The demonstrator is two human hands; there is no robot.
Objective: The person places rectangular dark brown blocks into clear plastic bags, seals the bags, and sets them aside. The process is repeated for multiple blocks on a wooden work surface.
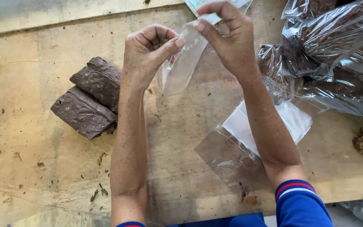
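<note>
I see both hands raised over the counter, and they hold one small clear plastic bag between them. The left hand has its fingers pinched closed on one edge of the bag mouth; the right hand pinches the other edge, thumb against forefinger. I judge the step in hand is to open the mouth of the bag. The next move asks to rub the two layers apart, gently, because the film is thin and clings.

To the left of the left fingers, well apart, lie two dark brown pressed blocks, touching each other. Below the right fingers lies a stack of flat clear bags. To their right is a pile of wrapped dark packs. Nothing stands between the fingers and the blocks.
</note>
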